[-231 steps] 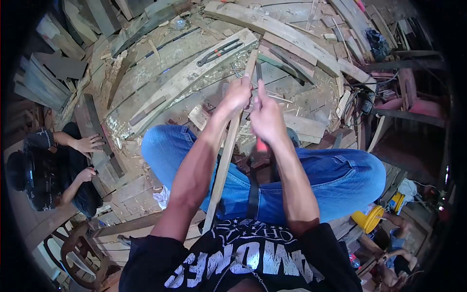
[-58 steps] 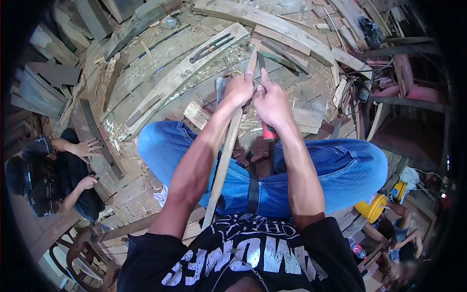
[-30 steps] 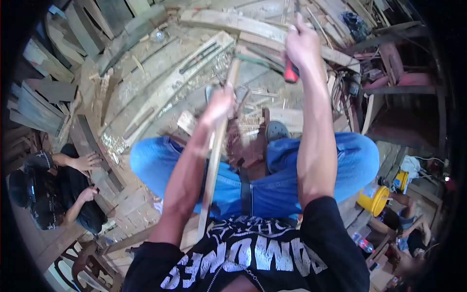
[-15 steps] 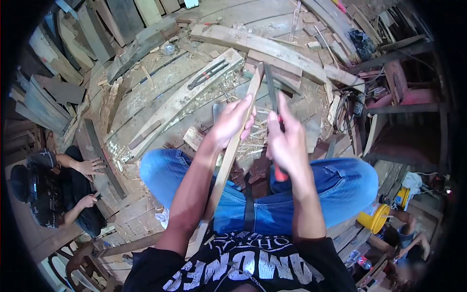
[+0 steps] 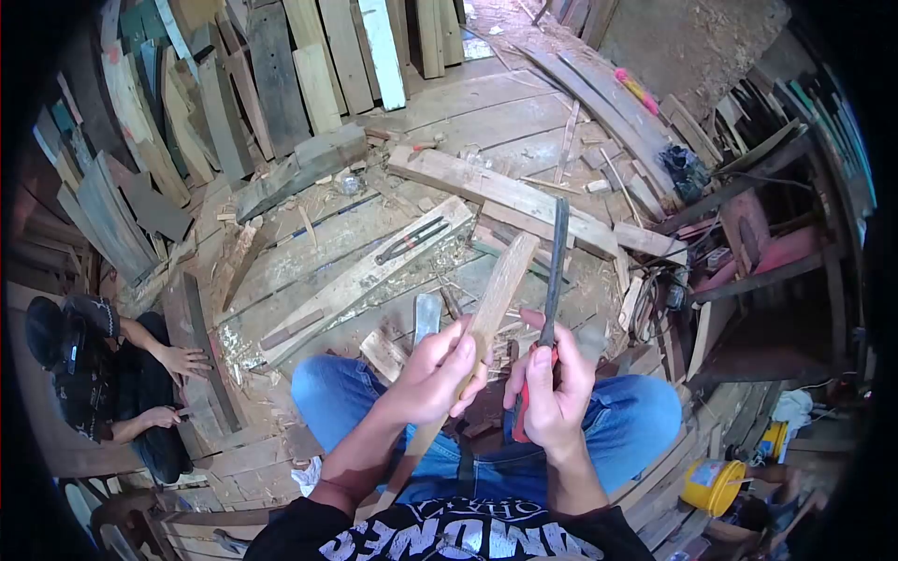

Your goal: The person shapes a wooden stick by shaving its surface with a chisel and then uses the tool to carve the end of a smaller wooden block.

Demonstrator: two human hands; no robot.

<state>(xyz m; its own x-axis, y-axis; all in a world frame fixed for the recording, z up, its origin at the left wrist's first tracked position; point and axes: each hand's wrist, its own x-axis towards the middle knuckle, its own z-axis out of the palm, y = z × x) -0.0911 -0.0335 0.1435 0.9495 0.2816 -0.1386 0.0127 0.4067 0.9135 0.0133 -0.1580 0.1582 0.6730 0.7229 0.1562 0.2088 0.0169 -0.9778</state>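
My left hand [image 5: 441, 371] is closed around a long wooden strip [image 5: 505, 280], which slants up from beside my body with its tapered end pointing away. In my right hand [image 5: 554, 397] is a file [image 5: 559, 252] with a red handle, held upright just right of the strip. A gap shows between the file and the strip. Beyond my hands, a thick plank [image 5: 365, 280] lies on the floor, with a dark long-handled gripping tool [image 5: 412, 240] with red marks resting on it. A flat metal blade [image 5: 427, 318] sits near my left hand.
Wood offcuts and shavings litter the floor around my crossed legs. A heavy beam [image 5: 505, 192] lies ahead, and boards [image 5: 271, 79] lean at the back left. To the left another person [image 5: 89, 365] sits by a plank. A yellow bucket [image 5: 713, 486] stands at lower right, near someone else.
My view has tilted up, showing more of the leaning boards. The file has turned more upright and moved apart from the strip's end. Both hands keep their hold.
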